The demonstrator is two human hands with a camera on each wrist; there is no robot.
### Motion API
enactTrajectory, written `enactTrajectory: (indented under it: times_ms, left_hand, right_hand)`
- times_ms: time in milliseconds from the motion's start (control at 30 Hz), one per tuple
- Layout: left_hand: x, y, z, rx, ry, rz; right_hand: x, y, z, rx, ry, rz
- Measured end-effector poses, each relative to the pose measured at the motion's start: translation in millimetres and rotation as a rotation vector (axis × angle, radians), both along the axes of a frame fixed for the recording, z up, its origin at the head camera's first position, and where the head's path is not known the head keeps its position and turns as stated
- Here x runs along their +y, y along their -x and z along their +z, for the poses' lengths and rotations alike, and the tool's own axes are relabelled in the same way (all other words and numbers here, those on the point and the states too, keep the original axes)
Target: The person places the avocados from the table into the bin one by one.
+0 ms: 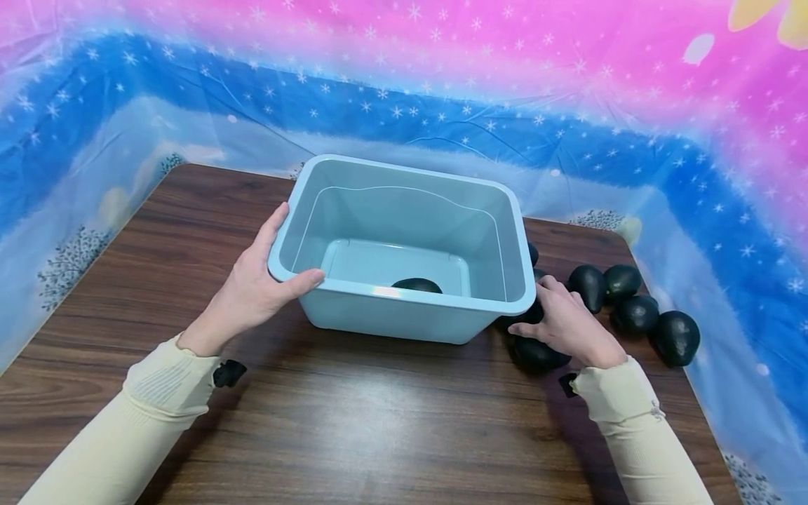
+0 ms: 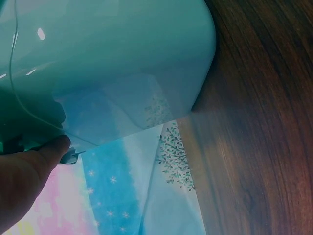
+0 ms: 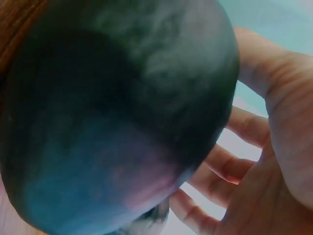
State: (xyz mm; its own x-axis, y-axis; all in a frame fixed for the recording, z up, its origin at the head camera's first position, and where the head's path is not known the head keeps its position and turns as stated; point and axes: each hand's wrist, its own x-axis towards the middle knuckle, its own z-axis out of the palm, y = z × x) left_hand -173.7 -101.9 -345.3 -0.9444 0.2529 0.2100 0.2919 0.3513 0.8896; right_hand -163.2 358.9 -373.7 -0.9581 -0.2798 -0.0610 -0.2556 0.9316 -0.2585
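A pale blue-green plastic bin [image 1: 404, 312] stands on the wooden table. My left hand [image 1: 249, 287] grips its front left corner, thumb over the front rim and fingers along the outer left side. Inside the bin lies one avocado [image 1: 418, 285], partly hidden by the front wall. Beside the bin's front right corner, my right hand [image 1: 562, 319] is spread over a cluster of dark avocados. One large avocado [image 3: 112, 122] fills much of the right wrist view, with the thumb [image 3: 259, 63] beside its edge and the other fingertips hidden behind it.
Several more avocados [image 1: 634, 315] lie to the right, near the table's right edge. The brown wooden table [image 1: 353, 421] is ringed by a pink and blue snowflake-patterned cloth [image 1: 391, 91] at the back and sides.
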Motion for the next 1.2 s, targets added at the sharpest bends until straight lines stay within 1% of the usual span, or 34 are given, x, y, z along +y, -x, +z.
enactTrajectory:
  times_ms: [133,400,567,767,933,1200]
  left_hand:
    - [-0.2,0.0,0.0,-0.001,0.005,0.002]
    - [-0.1,0.5,-0.5,-0.008,-0.001,0.003]
    - [-0.4,0.4,-0.6,-0.001,0.004,0.005]
    - [-0.1,0.8,-0.4,0.003,-0.002,-0.001]
    - [0.2,0.9,-0.1,0.003,-0.010,-0.007]
    - [-0.5,1.1,-1.1,0.001,-0.004,-0.007]
  right_hand:
    - [-2,0.0,-0.2,0.025,-0.013,0.003]
    - [-5,-0.8,-1.4,0.047,-0.027,-0.001]
    - [-5,-0.3,-2.4,0.069,-0.038,0.009]
    - [-5,-0.9,-2.0,0.073,-0.025,0.000]
    - [-4,-1.9,2.1,0.092,-0.007,-0.018]
    - [1,-3.2,13.4,0.123,0.006,-0.043]
